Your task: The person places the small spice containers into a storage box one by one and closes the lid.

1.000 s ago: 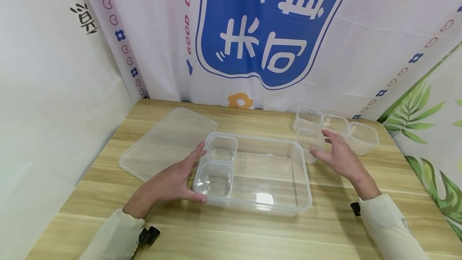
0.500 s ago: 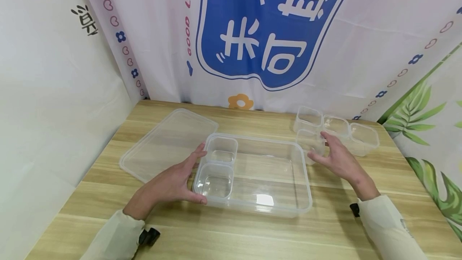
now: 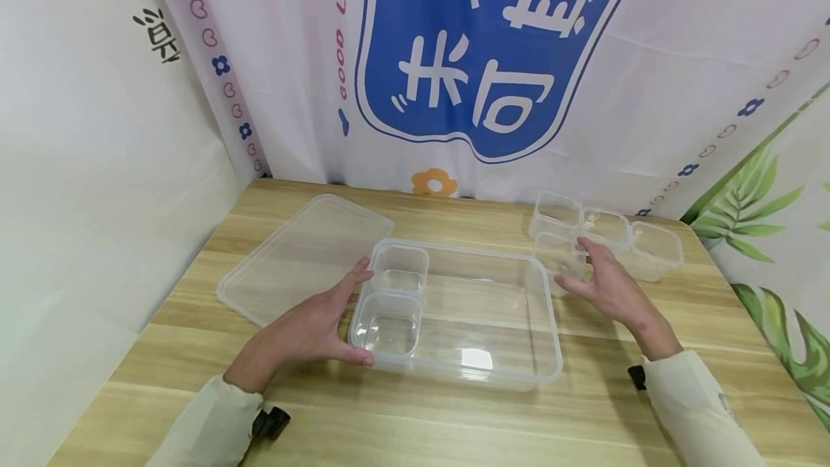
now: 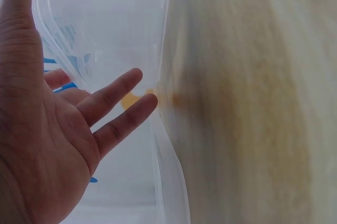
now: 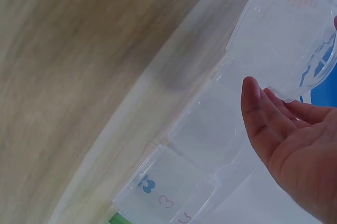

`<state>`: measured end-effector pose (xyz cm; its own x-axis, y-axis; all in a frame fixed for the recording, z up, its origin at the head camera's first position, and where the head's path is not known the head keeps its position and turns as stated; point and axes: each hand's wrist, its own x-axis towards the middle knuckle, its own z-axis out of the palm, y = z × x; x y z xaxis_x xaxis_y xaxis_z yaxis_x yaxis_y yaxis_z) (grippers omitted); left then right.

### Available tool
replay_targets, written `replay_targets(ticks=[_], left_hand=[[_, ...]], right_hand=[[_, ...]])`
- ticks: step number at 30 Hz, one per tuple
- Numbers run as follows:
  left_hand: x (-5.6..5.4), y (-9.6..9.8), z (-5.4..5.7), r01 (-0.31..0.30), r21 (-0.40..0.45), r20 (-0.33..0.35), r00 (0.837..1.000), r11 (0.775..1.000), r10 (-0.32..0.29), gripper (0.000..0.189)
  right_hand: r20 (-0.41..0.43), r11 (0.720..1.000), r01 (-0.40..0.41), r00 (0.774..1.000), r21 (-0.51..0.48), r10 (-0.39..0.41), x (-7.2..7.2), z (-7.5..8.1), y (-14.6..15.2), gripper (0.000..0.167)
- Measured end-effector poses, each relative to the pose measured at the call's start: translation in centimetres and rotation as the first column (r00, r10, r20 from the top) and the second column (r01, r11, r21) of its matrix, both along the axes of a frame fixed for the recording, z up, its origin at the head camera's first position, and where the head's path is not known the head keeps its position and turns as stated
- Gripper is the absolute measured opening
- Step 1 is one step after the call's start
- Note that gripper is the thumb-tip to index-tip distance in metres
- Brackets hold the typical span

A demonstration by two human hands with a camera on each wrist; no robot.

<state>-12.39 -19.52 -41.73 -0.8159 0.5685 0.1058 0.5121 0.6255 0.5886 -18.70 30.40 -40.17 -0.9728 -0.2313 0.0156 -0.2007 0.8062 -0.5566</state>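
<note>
A large clear plastic food box (image 3: pixel 476 323) stands without a lid in the middle of the table. Two small clear containers (image 3: pixel 391 323) sit inside it along its left end. My left hand (image 3: pixel 305 334) holds that left end, thumb at the front rim and fingers at the back; in the left wrist view two fingers stretch out free. My right hand (image 3: pixel 609 287) grips the right side of another small clear container (image 3: pixel 554 254), just behind the box's right end. In the right wrist view the right hand (image 5: pixel 295 134) partly hides this container (image 5: pixel 284 34).
A clear flat lid (image 3: pixel 311 251) lies at the back left, partly behind the left hand. Several small clear containers, among them one at the back (image 3: pixel 556 213) and one at the far right (image 3: pixel 656 247), stand near the back edge. A printed cloth (image 3: pixel 292 92) hangs behind the table.
My right hand's thumb and fingers have come down slightly at the small container. The left hand and the large box stay in place.
</note>
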Motion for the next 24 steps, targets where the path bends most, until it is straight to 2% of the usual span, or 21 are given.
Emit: replay_targets(ticks=[24], left_hand=[[-0.34,0.13,0.0,-0.006,-0.007,-0.003,1.0,1.0,0.006,0.137]], right_hand=[[-0.058,1.0,0.004,0.998,-0.011,-0.004,0.06,0.0,0.26,0.096]])
